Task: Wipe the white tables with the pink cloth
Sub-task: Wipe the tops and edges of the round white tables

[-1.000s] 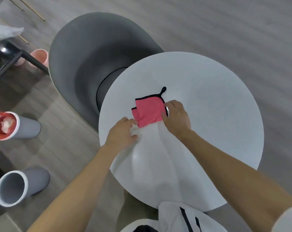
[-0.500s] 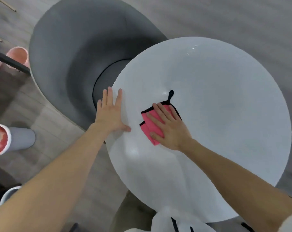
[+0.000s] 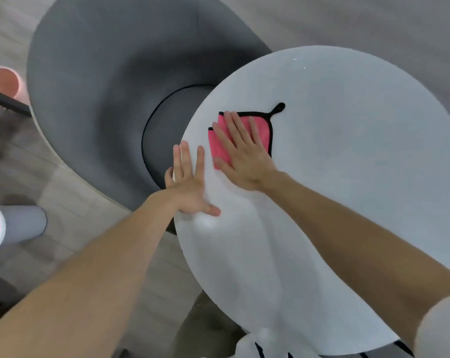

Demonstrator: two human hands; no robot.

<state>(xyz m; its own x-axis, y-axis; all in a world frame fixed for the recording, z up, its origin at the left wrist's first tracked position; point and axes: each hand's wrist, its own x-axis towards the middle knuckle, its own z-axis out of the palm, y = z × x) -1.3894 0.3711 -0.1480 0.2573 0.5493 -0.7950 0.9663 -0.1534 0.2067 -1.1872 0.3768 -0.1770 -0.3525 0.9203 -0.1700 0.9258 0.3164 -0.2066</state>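
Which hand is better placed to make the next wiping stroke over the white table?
Right. The right hand lies flat on the pink cloth, fingers spread. The left hand rests flat at the white table's edge, apart from the cloth.

right hand (image 3: 244,161) flat on pink cloth (image 3: 260,130) | left hand (image 3: 190,187) flat at counter (image 3: 348,177) edge | grey chair (image 3: 102,99) beside
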